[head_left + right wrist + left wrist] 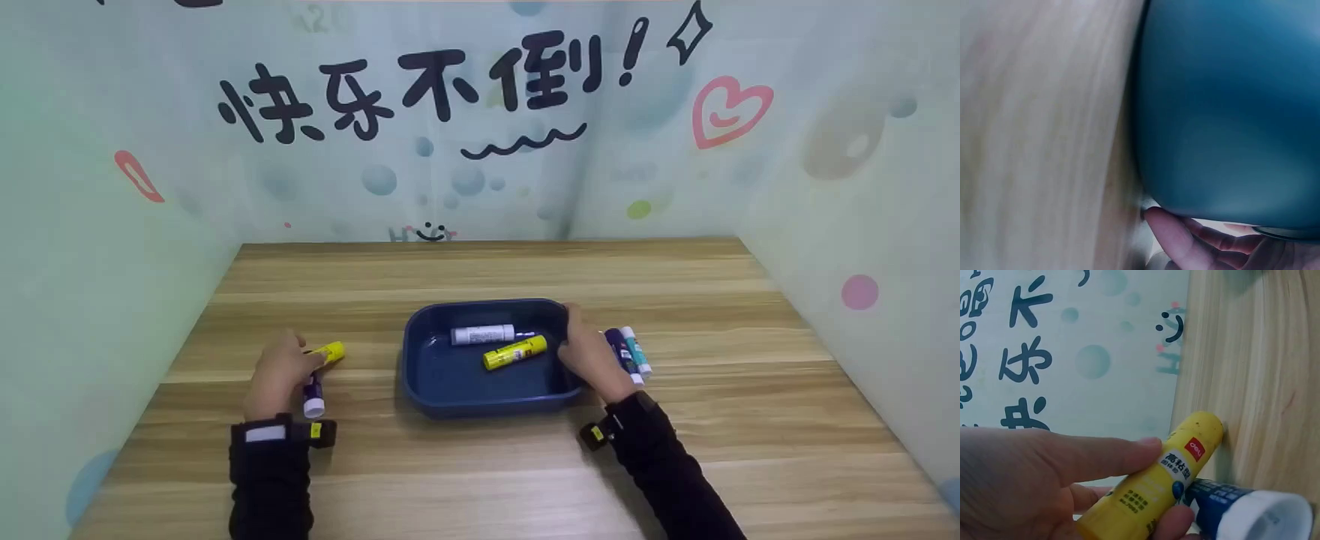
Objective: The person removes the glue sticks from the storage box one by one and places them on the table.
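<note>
My left hand [279, 371] pinches a yellow glue stick [1176, 475] between thumb and fingers, left of the bin. Close under it lies a dark purple glue stick [313, 390], its white end toward me. My right hand [596, 358] grips the right side of a dark blue plastic bin [450, 384]; in the right wrist view its fingers lie against the outer wall [1224, 140], with the thumb hidden. Inside the bin rest a white glue stick [482, 335] and another yellow glue stick [516, 352].
Just right of my right hand lie a dark purple glue stick [621, 351] and a teal and white one [637, 351], side by side. The wooden table [487, 480] is bounded by a printed backdrop [480, 195] behind and on both sides.
</note>
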Tool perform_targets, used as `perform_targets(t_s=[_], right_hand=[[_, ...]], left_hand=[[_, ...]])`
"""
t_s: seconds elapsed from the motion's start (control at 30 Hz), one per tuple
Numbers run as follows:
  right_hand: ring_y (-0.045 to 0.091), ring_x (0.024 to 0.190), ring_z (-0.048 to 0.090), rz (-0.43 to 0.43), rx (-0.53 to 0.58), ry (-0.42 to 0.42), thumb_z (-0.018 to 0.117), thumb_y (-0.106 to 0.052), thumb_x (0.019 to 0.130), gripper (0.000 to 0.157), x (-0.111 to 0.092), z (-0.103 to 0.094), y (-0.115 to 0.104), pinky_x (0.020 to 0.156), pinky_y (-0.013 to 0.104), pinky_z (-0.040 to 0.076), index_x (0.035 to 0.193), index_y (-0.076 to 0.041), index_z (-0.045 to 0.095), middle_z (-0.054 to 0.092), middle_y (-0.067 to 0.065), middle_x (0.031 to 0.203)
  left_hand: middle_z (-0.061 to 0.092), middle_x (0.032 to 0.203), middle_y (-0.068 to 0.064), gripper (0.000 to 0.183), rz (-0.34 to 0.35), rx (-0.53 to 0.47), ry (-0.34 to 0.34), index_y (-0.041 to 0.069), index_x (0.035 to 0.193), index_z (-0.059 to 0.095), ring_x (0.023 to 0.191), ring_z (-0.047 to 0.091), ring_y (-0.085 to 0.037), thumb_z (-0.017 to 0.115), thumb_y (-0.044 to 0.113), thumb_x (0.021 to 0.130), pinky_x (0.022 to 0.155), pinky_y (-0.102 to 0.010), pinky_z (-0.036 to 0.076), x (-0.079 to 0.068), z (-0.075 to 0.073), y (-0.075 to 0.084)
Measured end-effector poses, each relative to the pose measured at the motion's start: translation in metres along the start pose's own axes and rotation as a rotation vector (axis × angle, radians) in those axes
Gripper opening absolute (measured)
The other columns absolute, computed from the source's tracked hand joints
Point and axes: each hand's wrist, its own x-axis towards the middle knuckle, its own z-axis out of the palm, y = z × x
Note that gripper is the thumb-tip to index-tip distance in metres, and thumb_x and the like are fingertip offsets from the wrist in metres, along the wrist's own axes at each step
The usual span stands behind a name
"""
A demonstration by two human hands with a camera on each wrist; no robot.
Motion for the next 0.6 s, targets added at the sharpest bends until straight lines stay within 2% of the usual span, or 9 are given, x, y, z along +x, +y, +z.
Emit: perform_targets(t_s=[0.03, 0.13, 0.23, 0.33, 0.4, 0.47, 0.6], right_hand=[[0.032, 0.058, 0.053, -0.022, -0.011, 0.016, 0.047, 0.002, 0.074, 0.059, 0.0, 0.001, 0.002, 0.052, 0.042, 0.041, 0.131, 0.002, 0.033, 0.06, 0.027, 0.076], [0.03, 0.057, 0.053, -0.024, -0.01, 0.01, 0.047, 0.001, 0.074, 0.059, 0.0, 0.001, 0.001, 0.051, 0.041, 0.041, 0.131, 0.001, 0.032, 0.06, 0.026, 0.076], [0.031, 0.061, 0.055, 0.001, -0.012, -0.009, 0.048, 0.001, 0.076, 0.06, 0.0, 0.001, 0.001, 0.055, 0.042, 0.043, 0.133, 0.001, 0.032, 0.061, 0.027, 0.081], [0.032, 0.066, 0.056, 0.043, -0.021, -0.04, 0.048, 0.0, 0.078, 0.06, 0.001, 0.0, -0.001, 0.059, 0.044, 0.045, 0.136, 0.002, 0.031, 0.062, 0.029, 0.087], [0.032, 0.068, 0.057, 0.058, -0.03, -0.051, 0.048, 0.0, 0.079, 0.061, 0.002, 0.0, -0.001, 0.061, 0.044, 0.046, 0.137, 0.001, 0.03, 0.063, 0.029, 0.09], [0.031, 0.069, 0.057, 0.064, -0.031, -0.054, 0.049, 0.0, 0.079, 0.062, 0.002, -0.001, -0.001, 0.062, 0.043, 0.046, 0.137, 0.0, 0.029, 0.063, 0.029, 0.092], [0.033, 0.072, 0.059, 0.058, -0.018, -0.046, 0.05, 0.0, 0.078, 0.063, 0.002, -0.001, -0.002, 0.064, 0.045, 0.047, 0.137, 0.0, 0.029, 0.063, 0.029, 0.095]], left_hand=[[0.049, 0.11, -0.028, 0.049, 0.002, 0.0, -0.006, -0.014, 0.126, 0.034, 0.08, 0.054, -0.023, 0.052, 0.016, 0.092, 0.063, -0.026, 0.046, 0.0, 0.0, -0.001], [0.051, 0.09, -0.016, 0.034, -0.008, 0.007, -0.03, -0.009, 0.11, 0.041, 0.07, 0.052, -0.017, 0.054, 0.015, 0.089, 0.056, -0.022, 0.043, 0.001, 0.002, -0.002], [0.054, 0.08, -0.012, 0.028, -0.012, 0.064, -0.049, -0.008, 0.098, 0.049, 0.064, 0.052, -0.015, 0.058, 0.014, 0.083, 0.054, -0.022, 0.042, 0.003, 0.005, -0.001], [0.052, 0.097, -0.026, 0.047, -0.027, 0.167, -0.072, -0.014, 0.108, 0.048, 0.074, 0.052, -0.024, 0.064, 0.019, 0.079, 0.063, -0.03, 0.047, 0.004, 0.009, 0.002], [0.04, 0.113, -0.036, 0.065, -0.047, 0.219, -0.091, -0.016, 0.122, 0.039, 0.086, 0.052, -0.033, 0.066, 0.024, 0.079, 0.074, -0.039, 0.049, 0.005, 0.013, 0.005], [0.027, 0.123, -0.04, 0.081, -0.059, 0.257, -0.104, -0.016, 0.132, 0.026, 0.1, 0.046, -0.042, 0.067, 0.029, 0.078, 0.084, -0.048, 0.046, 0.005, 0.019, 0.008], [0.02, 0.13, -0.041, 0.09, -0.056, 0.272, -0.106, -0.017, 0.137, 0.016, 0.117, 0.033, -0.053, 0.066, 0.029, 0.078, 0.093, -0.057, 0.04, 0.006, 0.028, 0.011]])
